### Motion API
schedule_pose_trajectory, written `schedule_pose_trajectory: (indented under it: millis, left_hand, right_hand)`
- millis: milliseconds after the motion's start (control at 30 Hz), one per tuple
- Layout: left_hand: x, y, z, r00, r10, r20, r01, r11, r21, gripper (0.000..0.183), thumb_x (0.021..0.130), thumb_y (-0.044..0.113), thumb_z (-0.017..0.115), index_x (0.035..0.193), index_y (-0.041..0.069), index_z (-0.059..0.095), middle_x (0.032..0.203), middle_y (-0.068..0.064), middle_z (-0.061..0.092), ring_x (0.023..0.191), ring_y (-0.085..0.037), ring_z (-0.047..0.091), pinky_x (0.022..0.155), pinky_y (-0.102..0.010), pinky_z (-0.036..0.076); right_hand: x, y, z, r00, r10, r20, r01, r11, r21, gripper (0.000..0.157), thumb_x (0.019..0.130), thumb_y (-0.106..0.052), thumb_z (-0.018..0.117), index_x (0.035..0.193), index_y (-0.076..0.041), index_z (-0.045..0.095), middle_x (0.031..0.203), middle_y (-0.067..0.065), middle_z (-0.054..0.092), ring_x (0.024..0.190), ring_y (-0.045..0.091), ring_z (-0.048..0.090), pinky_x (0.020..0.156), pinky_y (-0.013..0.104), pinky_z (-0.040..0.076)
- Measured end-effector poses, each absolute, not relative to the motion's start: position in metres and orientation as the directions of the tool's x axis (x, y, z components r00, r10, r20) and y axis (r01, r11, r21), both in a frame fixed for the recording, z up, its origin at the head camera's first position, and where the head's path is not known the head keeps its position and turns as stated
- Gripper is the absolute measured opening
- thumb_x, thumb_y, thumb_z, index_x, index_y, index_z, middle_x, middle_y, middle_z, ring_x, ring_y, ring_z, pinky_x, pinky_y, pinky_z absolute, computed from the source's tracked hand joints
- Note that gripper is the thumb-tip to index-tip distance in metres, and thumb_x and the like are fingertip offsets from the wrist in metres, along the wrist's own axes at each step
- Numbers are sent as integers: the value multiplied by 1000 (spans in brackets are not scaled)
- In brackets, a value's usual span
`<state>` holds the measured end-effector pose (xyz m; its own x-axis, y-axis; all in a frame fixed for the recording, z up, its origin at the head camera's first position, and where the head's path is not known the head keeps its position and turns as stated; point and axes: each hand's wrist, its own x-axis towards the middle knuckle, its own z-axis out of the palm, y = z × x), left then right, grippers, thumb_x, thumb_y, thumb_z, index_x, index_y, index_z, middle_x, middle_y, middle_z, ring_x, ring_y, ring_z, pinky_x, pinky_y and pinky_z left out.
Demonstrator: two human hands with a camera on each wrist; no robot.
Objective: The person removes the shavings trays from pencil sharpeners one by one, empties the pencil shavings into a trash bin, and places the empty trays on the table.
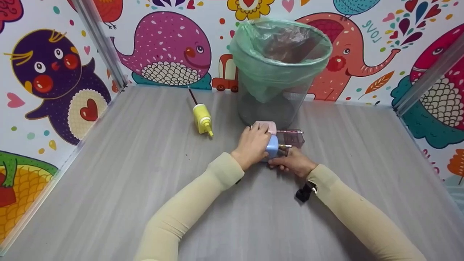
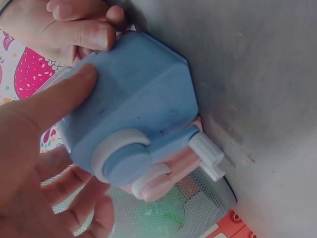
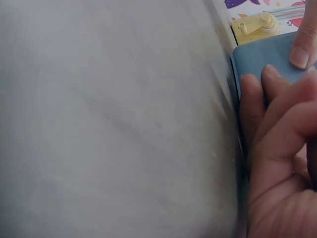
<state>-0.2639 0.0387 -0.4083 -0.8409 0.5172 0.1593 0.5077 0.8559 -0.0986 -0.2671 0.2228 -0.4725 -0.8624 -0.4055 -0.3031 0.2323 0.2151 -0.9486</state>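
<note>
My left hand (image 1: pixel 252 145) lies over a blue crank pencil sharpener (image 2: pixel 133 89), its thumb on the body and its fingers reaching past it. Right beside it stands a pink pencil sharpener (image 1: pixel 267 126), under the left fingertips in the head view. My right hand (image 1: pixel 295 161) has curled fingers (image 3: pixel 252 94) at the blue sharpener's back end and side. A pencil (image 1: pixel 285 145) sticks out of the blue one, and a patterned pencil (image 1: pixel 293 132) out of the pink one. The blue crank with its white knob (image 2: pixel 205 148) faces away from my right hand.
A clear box (image 1: pixel 291 137) sits right of the sharpeners, under the pencils. Just behind stands a waste bin (image 1: pixel 268 105) lined with a green bag (image 1: pixel 253 54). To the left, a yellow pencil sharpener (image 1: pixel 202 115) holds a dark pencil (image 1: pixel 193 96). Patterned panels (image 1: pixel 170 43) wall the grey table (image 1: pixel 145 145).
</note>
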Motion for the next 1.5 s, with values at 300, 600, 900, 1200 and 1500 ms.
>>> schedule_pose_trajectory:
  millis: [300,600,900,1200,1500]
  left_hand:
    - [-264,40,-407,-829,529,180,520,848,-99,55,83,46,80,126,13,67,129,-2,61,120,-23,56,91,-40,53]
    - [-264,39,-405,-854,496,161,495,868,-46,59,83,42,80,132,13,64,135,-4,58,126,-26,54,97,-41,52]
    - [-263,38,-408,-860,483,165,485,874,-31,59,82,41,81,131,12,64,132,-4,59,119,-28,56,94,-40,53]
    - [-262,38,-410,-838,504,210,503,862,-62,56,80,41,83,125,11,68,125,-4,62,108,-26,59,87,-37,55]
    - [-263,38,-412,-829,507,234,507,859,-64,56,79,41,84,123,11,69,125,-5,63,106,-26,60,85,-37,55]
  right_hand:
    - [-268,229,-468,-867,-386,-317,213,287,-934,36,89,-5,73,122,-1,59,72,-4,73,52,-2,51,47,13,42]
    - [-270,244,-466,-852,-426,-304,209,256,-944,58,91,-2,69,144,4,45,79,-4,76,52,-3,50,46,12,39]
    - [-268,250,-468,-860,-406,-308,230,230,-946,63,90,1,69,146,7,39,75,-5,74,51,-3,50,46,12,40]
    - [-264,262,-466,-872,-371,-318,226,270,-936,77,91,-2,69,154,6,26,73,-8,73,51,-3,49,46,12,40]
    - [-261,271,-463,-859,-360,-364,270,285,-920,87,91,-5,70,159,1,16,78,-8,74,53,-3,51,49,12,43]
